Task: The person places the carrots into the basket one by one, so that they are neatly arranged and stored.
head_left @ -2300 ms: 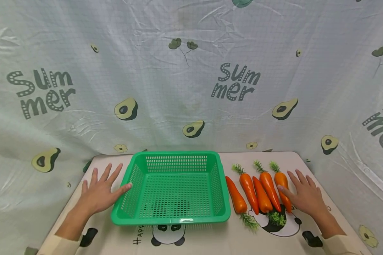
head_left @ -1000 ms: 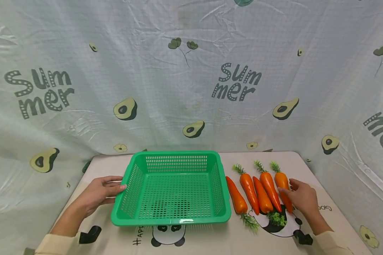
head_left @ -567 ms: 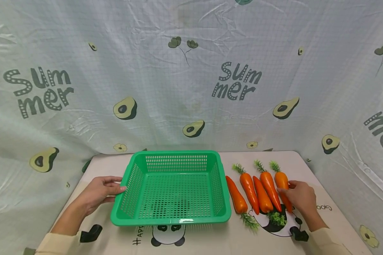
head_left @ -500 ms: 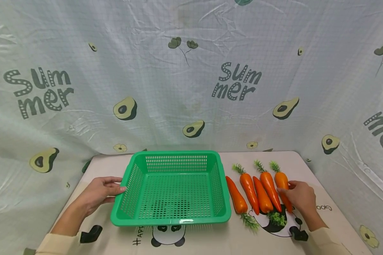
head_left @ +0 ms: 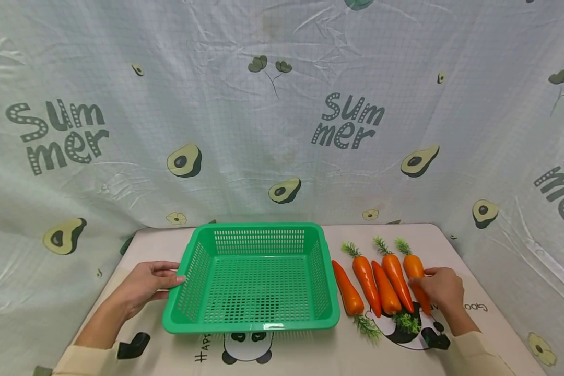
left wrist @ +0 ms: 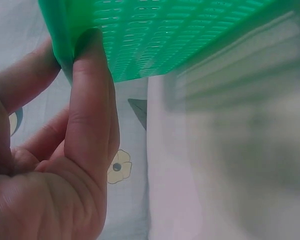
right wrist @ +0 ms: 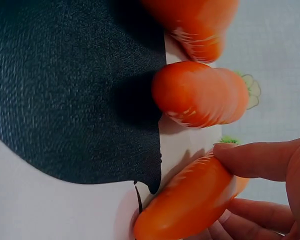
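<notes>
A green plastic basket (head_left: 260, 326) with slotted walls stands on the table left of centre, nothing inside it. My left hand (head_left: 148, 284) pinches its left rim; in the left wrist view the thumb and fingers lie on either side of the green rim (left wrist: 57, 35). To the right of the basket several orange carrots with leafy green tops lie side by side. My right hand (head_left: 442, 290) pinches the rightmost carrot (head_left: 413, 266) around its middle. Close up in the right wrist view, thumb and fingers sit on both sides of that carrot (right wrist: 190, 195), which lies on the table.
The other carrots (head_left: 367, 279) lie between the basket and my right hand. A pale table mat (head_left: 319, 355) printed with pandas covers the table. White curtain (head_left: 244, 130) with avocado prints hangs behind and at both sides. Black straps or devices (head_left: 133, 345) sit by both wrists.
Both hands were spread flat at first; the left has since taken hold of the basket rim and the right has closed its fingers on the rightmost carrot. Basket and carrots have stayed in place.
</notes>
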### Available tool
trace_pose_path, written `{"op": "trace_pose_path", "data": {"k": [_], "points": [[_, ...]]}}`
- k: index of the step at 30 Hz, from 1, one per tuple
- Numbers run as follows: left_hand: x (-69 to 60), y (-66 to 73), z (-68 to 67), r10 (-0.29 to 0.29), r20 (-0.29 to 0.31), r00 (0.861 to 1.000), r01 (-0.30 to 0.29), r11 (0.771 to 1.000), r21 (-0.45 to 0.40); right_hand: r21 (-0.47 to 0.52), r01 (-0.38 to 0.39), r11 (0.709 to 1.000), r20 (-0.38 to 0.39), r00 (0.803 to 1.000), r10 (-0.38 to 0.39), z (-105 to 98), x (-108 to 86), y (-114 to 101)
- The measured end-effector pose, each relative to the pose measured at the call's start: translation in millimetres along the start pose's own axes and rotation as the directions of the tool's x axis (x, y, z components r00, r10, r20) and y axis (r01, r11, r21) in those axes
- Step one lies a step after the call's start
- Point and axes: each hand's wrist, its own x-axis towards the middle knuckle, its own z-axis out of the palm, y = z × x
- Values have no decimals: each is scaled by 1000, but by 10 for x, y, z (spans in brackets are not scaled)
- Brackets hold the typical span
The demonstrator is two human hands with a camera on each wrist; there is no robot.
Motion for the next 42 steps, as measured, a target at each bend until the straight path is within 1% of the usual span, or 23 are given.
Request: {"op": "trace_pose_path", "data": {"k": [6, 13, 20, 33, 42], "points": [[-11, -3, 2, 4, -3, 1000, -4, 1000, 9, 25, -14, 1000, 9, 1000, 14, -6, 6, 15], [-18, 2, 2, 0, -12, 1000, 0, 1000, 16, 40, -7, 999, 11, 1000, 7, -43, 10, -17], [0, 0, 6, -22, -21, 1000, 22, 1000, 5, 36, -8, 999, 15, 1000, 7, -81, 7, -72], [11, -3, 17, -18, -34, 999, 18, 1000, 9, 41, 37, 998, 44, 998, -39, -165, -20, -176], [8, 0, 24, -13, -36, 999, 13, 1000, 9, 42, 103, 994, 64, 992, -105, -227, -53, -254]]}}
